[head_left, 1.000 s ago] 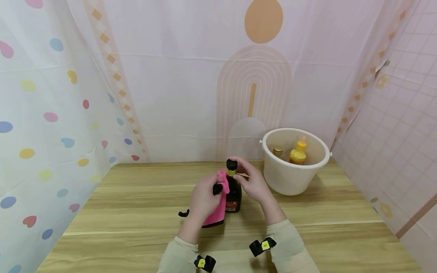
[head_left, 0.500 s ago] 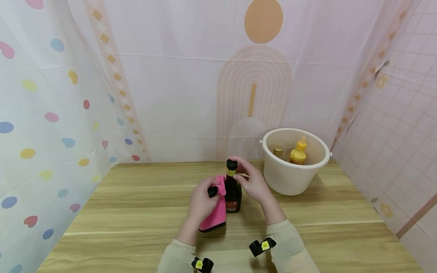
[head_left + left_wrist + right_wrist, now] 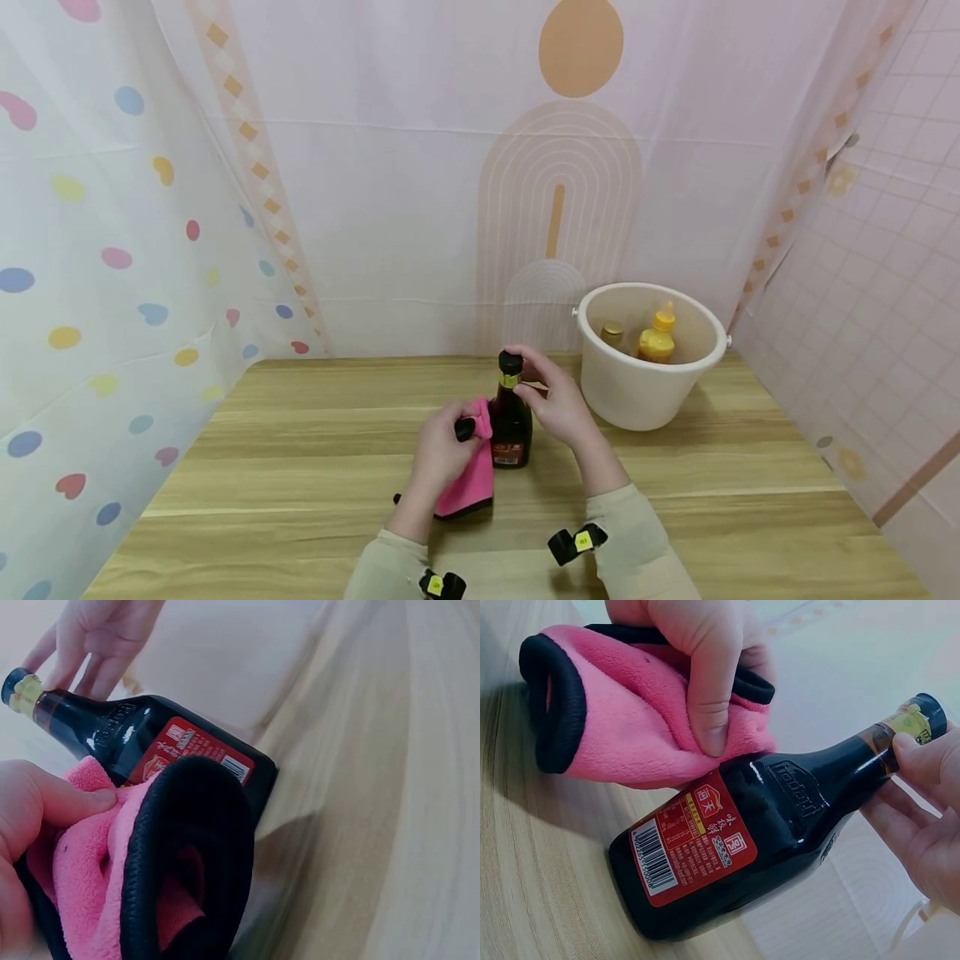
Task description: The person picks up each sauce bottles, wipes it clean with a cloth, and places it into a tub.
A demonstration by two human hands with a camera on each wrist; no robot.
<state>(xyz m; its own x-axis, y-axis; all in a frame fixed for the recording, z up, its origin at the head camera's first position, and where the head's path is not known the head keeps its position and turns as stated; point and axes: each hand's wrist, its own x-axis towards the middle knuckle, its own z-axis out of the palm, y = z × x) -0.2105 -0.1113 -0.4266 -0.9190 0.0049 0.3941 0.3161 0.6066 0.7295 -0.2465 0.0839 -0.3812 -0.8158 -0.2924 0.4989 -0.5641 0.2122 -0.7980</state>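
Note:
A dark soy sauce bottle with a red label stands upright on the wooden table. My right hand steadies it by the neck, thumb and fingers around the part just below the black cap. Bunched in my left hand is a pink cleaning cloth with black edging, its lower part hanging down. In the right wrist view the cloth lies against the side of the bottle, beside the label. My left thumb presses on the cloth there.
A cream bucket stands at the back right, close to my right hand. Inside are a yellow squeeze bottle and a container with a gold lid. Patterned curtains enclose the table's back and sides.
My left hand has slid the cloth down along the bottle's left side, from near the neck to the body. The right hand and the bottle have stayed in place.

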